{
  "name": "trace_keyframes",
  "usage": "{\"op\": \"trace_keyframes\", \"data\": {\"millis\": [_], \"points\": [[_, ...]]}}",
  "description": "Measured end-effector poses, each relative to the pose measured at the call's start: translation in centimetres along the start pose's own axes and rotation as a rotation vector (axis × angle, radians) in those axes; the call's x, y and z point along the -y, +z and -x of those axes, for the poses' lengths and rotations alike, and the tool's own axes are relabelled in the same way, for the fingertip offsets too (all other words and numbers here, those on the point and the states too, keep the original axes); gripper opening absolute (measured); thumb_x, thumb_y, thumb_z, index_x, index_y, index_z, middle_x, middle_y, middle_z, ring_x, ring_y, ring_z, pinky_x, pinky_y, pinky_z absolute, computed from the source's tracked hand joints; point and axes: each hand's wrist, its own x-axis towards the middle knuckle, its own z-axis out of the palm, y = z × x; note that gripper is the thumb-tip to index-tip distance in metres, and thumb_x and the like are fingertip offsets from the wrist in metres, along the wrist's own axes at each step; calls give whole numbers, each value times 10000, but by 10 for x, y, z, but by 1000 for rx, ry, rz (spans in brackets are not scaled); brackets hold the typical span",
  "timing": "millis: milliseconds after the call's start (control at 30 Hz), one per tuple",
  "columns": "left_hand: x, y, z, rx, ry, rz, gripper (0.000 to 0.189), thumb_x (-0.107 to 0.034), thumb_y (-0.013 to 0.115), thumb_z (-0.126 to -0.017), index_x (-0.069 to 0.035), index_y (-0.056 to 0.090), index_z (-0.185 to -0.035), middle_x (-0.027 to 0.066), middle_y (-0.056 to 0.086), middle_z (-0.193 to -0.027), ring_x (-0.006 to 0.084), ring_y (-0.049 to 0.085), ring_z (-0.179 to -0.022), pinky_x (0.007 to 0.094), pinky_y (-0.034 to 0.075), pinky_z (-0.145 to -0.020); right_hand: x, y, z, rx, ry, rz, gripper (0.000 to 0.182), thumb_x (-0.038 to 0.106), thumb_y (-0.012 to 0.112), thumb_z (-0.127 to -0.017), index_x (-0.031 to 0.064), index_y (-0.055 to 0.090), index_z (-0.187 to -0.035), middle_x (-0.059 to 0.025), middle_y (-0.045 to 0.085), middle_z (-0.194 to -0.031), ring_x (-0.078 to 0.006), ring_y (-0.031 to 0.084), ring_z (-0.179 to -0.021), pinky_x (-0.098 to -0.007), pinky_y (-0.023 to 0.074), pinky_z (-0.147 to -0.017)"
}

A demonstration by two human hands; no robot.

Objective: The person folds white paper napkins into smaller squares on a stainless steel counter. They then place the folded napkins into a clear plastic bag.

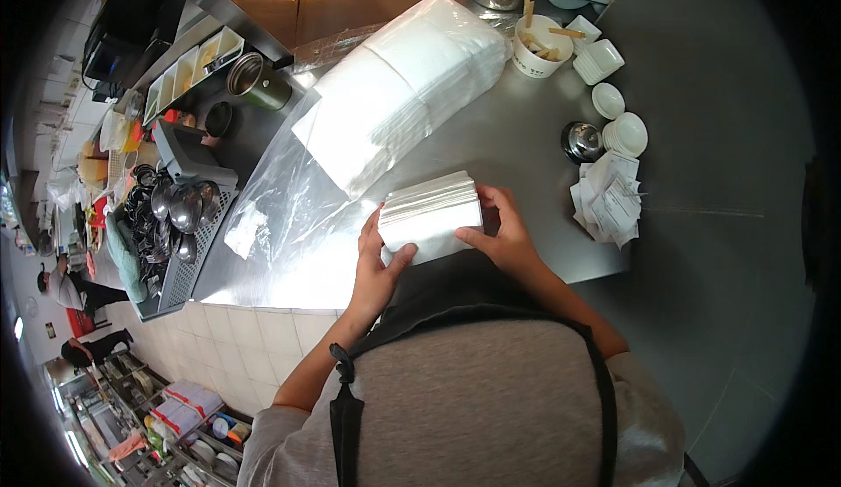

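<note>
Between my two hands is a thick stack of folded white paper napkins (430,217), near the front edge of the steel counter (525,158). My left hand (380,260) grips the stack's left end, thumb on the near face. At the right end, my right hand (502,231) holds it with the thumb in front and fingers behind. Just beyond lies a large pack of white napkins (407,86) in clear plastic wrap, whose loose open end (282,211) spreads over the counter to the left.
Spoons and other cutlery (184,208) fill a grey rack at left, near a green metal canister (259,83). Along the right edge stand a paper tub (542,47), small white dishes (598,61), a call bell (583,142) and paper slips (608,201). Two people (79,290) are far left.
</note>
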Motion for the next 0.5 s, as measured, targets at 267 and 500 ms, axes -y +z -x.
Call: {"op": "trace_keyframes", "data": {"millis": [267,500], "points": [[-10,9,6,-124,27,-74,620,-269,719,-976,-46,487,-1505,195,345,-1594,333,300,-1500,449,301,-1221,17,-8,-3,54,-75,54,679,161,846,-793,29,511,-1369,-148,492,-1301,-275,539,-1167,-414,454,-1026],[-8,18,18,-180,27,23,694,-189,761,-935,-60,436,-1535,183,339,-1598,334,305,-1499,452,303,-1225,5,-6,8,99,-65,-143,701,163,872,-791,18,495,-1363,-156,508,-1288,-291,513,-1241,-417,416,-1084]]}}
